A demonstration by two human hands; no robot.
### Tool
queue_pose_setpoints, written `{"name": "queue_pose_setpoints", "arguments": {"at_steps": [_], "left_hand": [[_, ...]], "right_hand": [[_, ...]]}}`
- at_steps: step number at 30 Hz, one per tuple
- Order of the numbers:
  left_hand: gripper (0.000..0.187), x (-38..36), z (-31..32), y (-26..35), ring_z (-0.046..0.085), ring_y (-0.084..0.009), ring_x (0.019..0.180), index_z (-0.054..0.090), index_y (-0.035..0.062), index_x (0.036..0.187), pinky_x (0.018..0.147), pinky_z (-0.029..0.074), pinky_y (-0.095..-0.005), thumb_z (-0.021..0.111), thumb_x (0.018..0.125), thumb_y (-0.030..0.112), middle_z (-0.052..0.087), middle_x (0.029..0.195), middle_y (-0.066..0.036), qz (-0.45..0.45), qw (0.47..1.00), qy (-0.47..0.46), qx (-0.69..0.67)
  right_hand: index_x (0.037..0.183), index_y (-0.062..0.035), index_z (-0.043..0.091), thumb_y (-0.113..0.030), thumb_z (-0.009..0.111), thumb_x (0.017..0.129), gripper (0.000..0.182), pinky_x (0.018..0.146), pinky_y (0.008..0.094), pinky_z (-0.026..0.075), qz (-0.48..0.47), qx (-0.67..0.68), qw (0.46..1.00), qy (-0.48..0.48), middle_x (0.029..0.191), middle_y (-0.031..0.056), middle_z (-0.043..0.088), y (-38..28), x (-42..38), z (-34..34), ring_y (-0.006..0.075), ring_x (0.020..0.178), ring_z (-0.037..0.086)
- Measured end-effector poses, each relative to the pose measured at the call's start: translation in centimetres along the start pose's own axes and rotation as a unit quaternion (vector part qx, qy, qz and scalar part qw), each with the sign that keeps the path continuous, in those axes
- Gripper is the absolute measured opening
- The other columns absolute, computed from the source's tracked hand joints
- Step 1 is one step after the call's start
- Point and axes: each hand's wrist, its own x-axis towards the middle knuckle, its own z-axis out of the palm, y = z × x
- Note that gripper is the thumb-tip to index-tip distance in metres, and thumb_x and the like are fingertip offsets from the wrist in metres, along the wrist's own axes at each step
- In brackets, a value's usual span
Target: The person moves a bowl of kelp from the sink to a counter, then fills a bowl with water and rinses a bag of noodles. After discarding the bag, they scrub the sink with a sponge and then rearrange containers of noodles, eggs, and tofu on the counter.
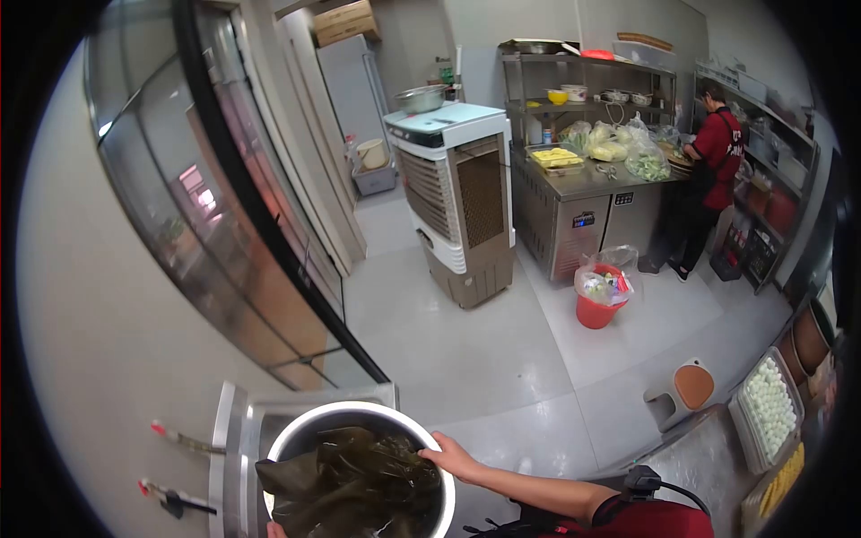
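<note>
- Head view, between six and seven o'clock: I see a large round bowl [446,493] at the metal sink [254,430], heaped with dark, glossy, leaf-like sheets [359,484].
- One sheet pokes out over the bowl's rim near nine o'clock.
- Of the two hands, the right hand [451,457] grasps that rim around the bowl's three o'clock — its forearm is bare.
- Of the left hand [276,530], only a sliver shows at the bowl's eight o'clock, so I cannot tell whether it grips.
- Reckoned from the bowl, two red-tipped taps [186,440] jut from the wall at nine o'clock.
- At one o'clock stands an air cooler [480,193], a metal basin [419,100] on top.
- Farther off, also toward one o'clock, a steel desk [574,186] carries bagged greens [647,164] and a tray of yellow food [556,160].
- A person in dark red [720,148] stands at that desk, two o'clock.
- Nearer, at two o'clock: a red bin [599,314] lined with clear plastic.
- Toward three o'clock, a brown-seated stool [693,386] — then a tray of white rounded pieces [769,403].
</note>
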Motion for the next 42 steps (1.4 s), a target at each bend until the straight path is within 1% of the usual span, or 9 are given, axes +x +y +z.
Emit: {"name": "queue_pose_setpoints", "arguments": {"at_steps": [7, 10, 19, 23, 26, 31, 34, 37, 42], "left_hand": [[0.031, 11.4, 22.9, 10.6, 0.047, -0.0146, 0.083, 0.05, -0.0022, 0.097, 0.074, 0.036, -0.0261, 0.038, 0.081, 0.023, 0.052, 0.092, -0.007, 0.116, 0.958, -0.216, -0.151], [0.03, 13.0, 33.6, 19.2, 0.047, -0.0141, 0.084, 0.051, -0.0005, 0.095, 0.076, 0.034, -0.0255, 0.039, 0.081, 0.024, 0.052, 0.093, -0.005, 0.158, 0.928, -0.294, -0.167], [0.019, 19.7, 67.7, 41.6, 0.05, -0.0113, 0.077, 0.052, 0.0024, 0.084, 0.07, 0.038, -0.0233, 0.04, 0.08, 0.016, 0.054, 0.081, -0.003, 0.114, 0.785, -0.53, -0.3], [0.016, 23.1, 82.8, 48.7, 0.047, -0.0086, 0.065, 0.05, 0.0048, 0.073, 0.058, 0.037, -0.022, 0.043, 0.08, 0.018, 0.052, 0.073, -0.002, 0.173, 0.792, -0.51, -0.289], [0.017, 24.5, 91.5, 53.0, 0.047, -0.0091, 0.063, 0.049, 0.0059, 0.076, 0.055, 0.038, -0.0228, 0.041, 0.081, 0.021, 0.052, 0.072, -0.002, 0.122, 0.769, -0.561, -0.282], [0.016, 27.4, 100.5, 55.5, 0.039, -0.0057, 0.042, 0.045, 0.01, 0.074, 0.035, 0.027, -0.0189, 0.04, 0.08, 0.023, 0.046, 0.058, 0.002, 0.112, 0.76, -0.589, -0.25], [0.013, 28.6, 101.7, 55.8, 0.029, -0.0027, 0.037, 0.043, 0.0128, 0.071, 0.033, 0.018, -0.0169, 0.041, 0.079, 0.023, 0.039, 0.052, 0.006, 0.077, 0.747, -0.615, -0.241], [0.019, 29.3, 101.6, 54.8, 0.03, -0.0007, 0.039, 0.049, 0.0123, 0.087, 0.032, 0.021, -0.0149, 0.046, 0.077, 0.028, 0.042, 0.056, 0.006, 0.048, 0.728, -0.631, -0.264], [0.021, 20.4, 91.7, 50.5, 0.023, 0.001, 0.041, 0.047, 0.0059, 0.094, 0.035, 0.017, -0.0128, 0.04, 0.081, 0.021, 0.028, 0.053, 0.008, 0.115, 0.845, -0.344, -0.393]], "right_hand": [[0.088, -0.0067, 0.045, -0.015, 0.049, 0.069, 0.021, 0.049, 0.0227, 0.036, -0.022, 0.156, 0.987, -0.001, 0.074, 0.0021, 0.048, -15.2, 12.1, -15.9, 0.0081, 0.063, 0.044], [0.093, -0.0087, 0.043, -0.007, 0.05, 0.068, 0.025, 0.061, 0.0229, 0.042, -0.037, 0.161, 0.985, 0.046, 0.08, 0.0024, 0.051, -21.3, 16.8, -22.7, 0.0096, 0.072, 0.049], [0.077, -0.0041, 0.047, -0.003, 0.048, 0.07, 0.007, 0.053, 0.0209, 0.043, -0.209, 0.161, 0.954, 0.14, 0.069, 0.0032, 0.052, -36.4, 34.8, -40.4, 0.0099, 0.059, 0.051], [0.074, -0.0042, 0.048, -0.005, 0.046, 0.069, 0.005, 0.03, 0.0182, 0.02, -0.192, 0.073, 0.954, 0.22, 0.056, 0.0, 0.045, -42.6, 44.9, -47.6, 0.0044, 0.036, 0.033], [0.078, -0.0005, 0.049, -0.004, 0.046, 0.068, 0.011, 0.038, 0.023, 0.034, -0.181, 0.099, 0.936, 0.286, 0.06, 0.0039, 0.048, -45.1, 53.7, -53.1, 0.0113, 0.044, 0.043], [0.084, 0.0018, 0.047, -0.007, 0.047, 0.069, 0.017, 0.062, 0.0331, 0.044, -0.102, 0.008, 0.937, 0.333, 0.075, 0.01, 0.051, -47.5, 61.5, -58.7, 0.0197, 0.068, 0.052], [0.075, 0.0, 0.048, -0.012, 0.047, 0.07, 0.013, 0.035, 0.0266, 0.033, -0.131, 0.097, 0.932, 0.323, 0.062, 0.0061, 0.047, -47.7, 66.2, -62.2, 0.0138, 0.043, 0.044], [0.083, -0.0022, 0.048, -0.016, 0.045, 0.075, 0.016, 0.048, 0.0239, 0.038, -0.174, 0.181, 0.928, 0.276, 0.067, 0.0046, 0.051, -47.8, 64.1, -61.2, 0.0119, 0.055, 0.048], [0.084, -0.0064, 0.051, -0.022, 0.044, 0.077, 0.018, 0.046, 0.0213, 0.038, -0.182, 0.153, 0.907, 0.348, 0.063, 0.0016, 0.05, -34.2, 51.7, -60.9, 0.009, 0.053, 0.047]]}}
